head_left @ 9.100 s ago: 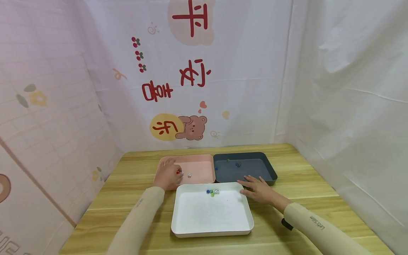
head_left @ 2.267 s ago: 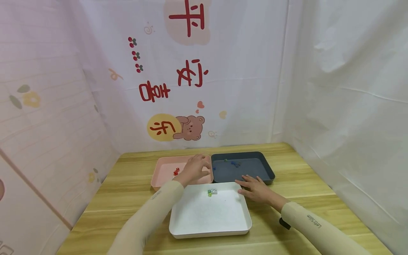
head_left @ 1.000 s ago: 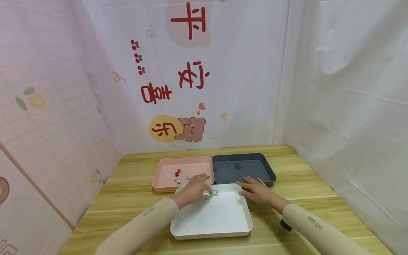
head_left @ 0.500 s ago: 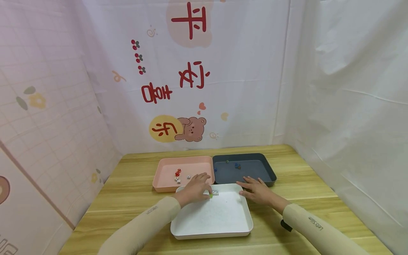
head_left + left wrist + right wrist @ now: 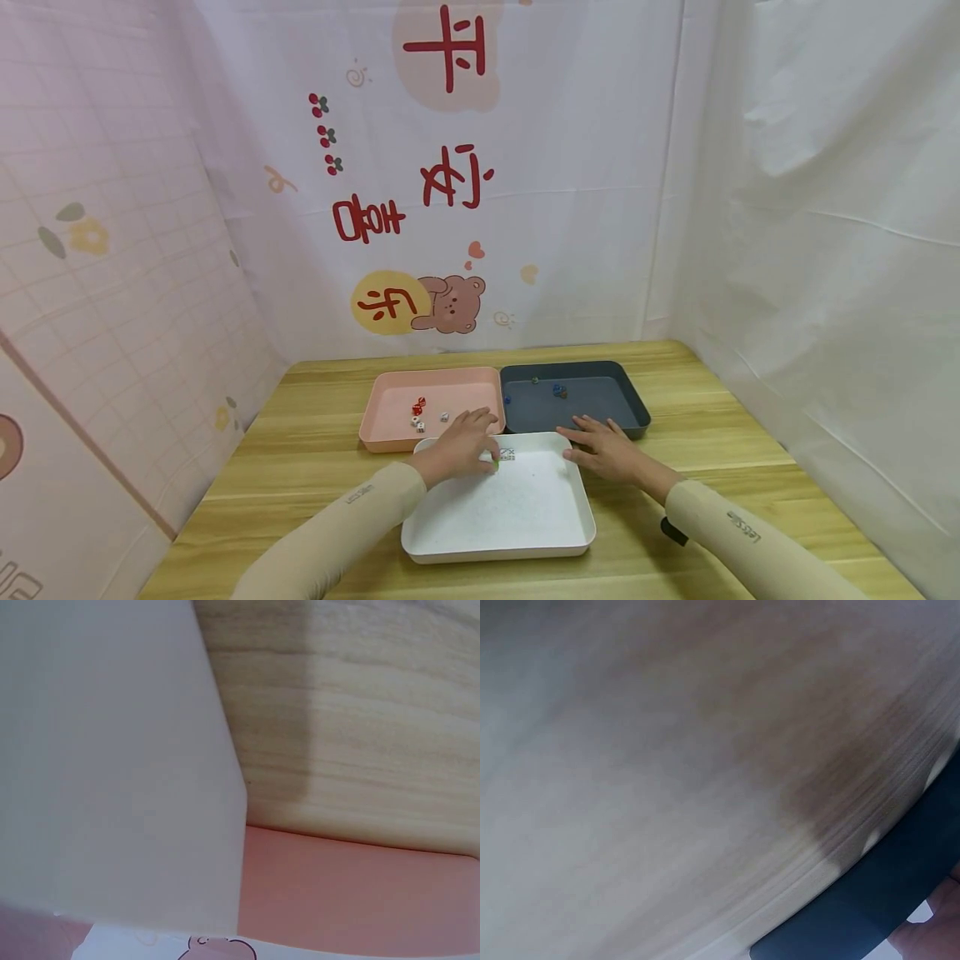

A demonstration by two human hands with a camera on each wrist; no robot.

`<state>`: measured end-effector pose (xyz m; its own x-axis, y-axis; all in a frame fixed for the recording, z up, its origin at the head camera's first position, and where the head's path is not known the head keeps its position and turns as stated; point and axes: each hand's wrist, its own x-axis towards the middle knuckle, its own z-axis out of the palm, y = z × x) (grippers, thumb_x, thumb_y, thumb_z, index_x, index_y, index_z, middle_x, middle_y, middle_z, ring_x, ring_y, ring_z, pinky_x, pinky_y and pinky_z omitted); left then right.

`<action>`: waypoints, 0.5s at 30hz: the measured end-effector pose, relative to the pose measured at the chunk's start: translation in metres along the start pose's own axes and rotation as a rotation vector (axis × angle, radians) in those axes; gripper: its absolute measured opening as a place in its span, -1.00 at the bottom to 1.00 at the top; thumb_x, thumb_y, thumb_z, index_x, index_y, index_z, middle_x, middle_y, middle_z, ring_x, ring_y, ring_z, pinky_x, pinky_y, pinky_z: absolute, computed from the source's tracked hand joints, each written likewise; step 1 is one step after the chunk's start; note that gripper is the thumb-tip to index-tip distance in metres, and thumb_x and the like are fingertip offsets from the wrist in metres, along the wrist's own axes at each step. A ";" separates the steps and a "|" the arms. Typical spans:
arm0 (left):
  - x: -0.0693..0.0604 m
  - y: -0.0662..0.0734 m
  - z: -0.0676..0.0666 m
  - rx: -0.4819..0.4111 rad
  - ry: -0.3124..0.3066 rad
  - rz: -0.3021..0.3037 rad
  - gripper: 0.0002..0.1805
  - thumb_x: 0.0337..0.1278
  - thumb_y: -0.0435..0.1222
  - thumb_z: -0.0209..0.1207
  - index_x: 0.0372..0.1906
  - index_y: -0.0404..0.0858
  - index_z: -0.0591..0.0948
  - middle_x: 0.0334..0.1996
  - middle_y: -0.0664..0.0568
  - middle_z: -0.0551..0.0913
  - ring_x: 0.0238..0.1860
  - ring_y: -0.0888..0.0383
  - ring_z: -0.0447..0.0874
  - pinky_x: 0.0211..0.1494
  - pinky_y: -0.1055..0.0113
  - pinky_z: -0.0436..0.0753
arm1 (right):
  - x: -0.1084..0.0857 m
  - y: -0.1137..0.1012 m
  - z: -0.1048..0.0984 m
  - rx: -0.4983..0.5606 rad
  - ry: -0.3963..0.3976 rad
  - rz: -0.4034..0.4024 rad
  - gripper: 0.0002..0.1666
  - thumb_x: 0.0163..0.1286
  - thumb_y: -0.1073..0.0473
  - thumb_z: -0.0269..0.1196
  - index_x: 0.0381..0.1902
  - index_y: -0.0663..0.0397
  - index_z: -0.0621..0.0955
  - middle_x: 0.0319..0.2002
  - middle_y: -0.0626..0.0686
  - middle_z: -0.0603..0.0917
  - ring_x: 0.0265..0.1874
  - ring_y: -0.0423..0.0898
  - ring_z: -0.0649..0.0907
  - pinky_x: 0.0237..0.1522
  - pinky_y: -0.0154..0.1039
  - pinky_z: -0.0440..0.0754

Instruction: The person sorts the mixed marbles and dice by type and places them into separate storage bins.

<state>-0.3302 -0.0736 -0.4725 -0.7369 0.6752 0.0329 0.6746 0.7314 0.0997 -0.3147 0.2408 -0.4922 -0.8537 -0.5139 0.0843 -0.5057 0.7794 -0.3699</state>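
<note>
My left hand (image 5: 463, 446) reaches over the far-left part of the white tray (image 5: 498, 552). Its thumb and index finger pinch a small green die (image 5: 496, 464), mostly covered by the fingertips. Right beside the fingertips, a small black-marked print or label (image 5: 507, 454) shows near the tray's far wall. My right hand (image 5: 609, 450), fingers spread and nearly straight, rests by the white tray's far-right corner and the near edge of the dark tray. Red dice (image 5: 417, 407) and white dice (image 5: 418, 425) lie in the pink tray. Blue dice (image 5: 558, 390) lie in the dark tray.
Behind the white tray, the pink tray (image 5: 390, 383) and the dark blue-grey tray (image 5: 600, 408) stand side by side on the wooden table (image 5: 300, 450). A greenish die (image 5: 535, 380) sits near the dark tray's far wall. Printed cloth hangs around the table.
From above the pink tray, my left hand has come down into the white tray and now pinches a green die. Blue dice seen there earlier are gone. The right hand has stayed put.
</note>
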 end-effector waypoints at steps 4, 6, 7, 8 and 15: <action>-0.001 -0.001 -0.002 -0.001 0.023 0.007 -0.90 0.11 -0.07 0.40 -0.26 0.11 0.78 0.38 -0.06 0.38 0.50 -0.10 0.09 0.49 -0.10 0.09 | 0.000 0.000 0.000 -0.001 0.002 -0.002 -0.32 0.51 -0.24 0.06 0.44 -0.05 0.42 0.43 0.33 0.28 0.44 0.34 0.19 0.32 0.49 -0.10; -0.001 -0.002 -0.004 -0.015 0.026 -0.001 -0.89 0.12 -0.07 0.40 -0.24 0.10 0.79 0.38 -0.06 0.38 0.50 -0.10 0.09 0.49 -0.10 0.08 | 0.000 0.000 0.000 -0.004 0.003 -0.003 -0.32 0.51 -0.24 0.06 0.44 -0.05 0.42 0.43 0.33 0.29 0.44 0.34 0.20 0.31 0.49 -0.10; -0.001 -0.002 -0.006 -0.027 0.025 -0.010 -0.88 0.12 -0.07 0.40 -0.22 0.10 0.79 0.39 -0.06 0.38 0.50 -0.10 0.08 0.50 -0.09 0.07 | 0.000 0.000 0.000 -0.005 0.003 -0.003 -0.32 0.51 -0.24 0.06 0.44 -0.05 0.42 0.43 0.33 0.29 0.44 0.34 0.20 0.31 0.49 -0.10; -0.001 -0.002 -0.007 -0.037 0.022 -0.017 -0.87 0.12 -0.06 0.40 -0.22 0.10 0.79 0.39 -0.05 0.37 0.50 -0.10 0.08 0.50 -0.09 0.06 | 0.000 0.000 0.000 -0.006 0.003 -0.003 -0.32 0.51 -0.24 0.06 0.44 -0.04 0.42 0.43 0.33 0.29 0.44 0.34 0.20 0.31 0.49 -0.10; 0.002 -0.005 -0.017 -0.056 0.017 -0.042 -0.87 0.16 -0.06 0.38 -0.20 0.09 0.79 0.40 -0.05 0.36 0.51 -0.08 0.06 0.51 -0.07 0.05 | 0.001 0.000 0.000 -0.006 -0.002 -0.002 -0.31 0.51 -0.26 0.05 0.44 -0.04 0.42 0.43 0.33 0.29 0.44 0.34 0.19 0.31 0.49 -0.10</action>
<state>-0.3358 -0.0777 -0.4561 -0.7653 0.6421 0.0444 0.6401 0.7521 0.1570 -0.3155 0.2402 -0.4922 -0.8522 -0.5165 0.0835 -0.5087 0.7804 -0.3637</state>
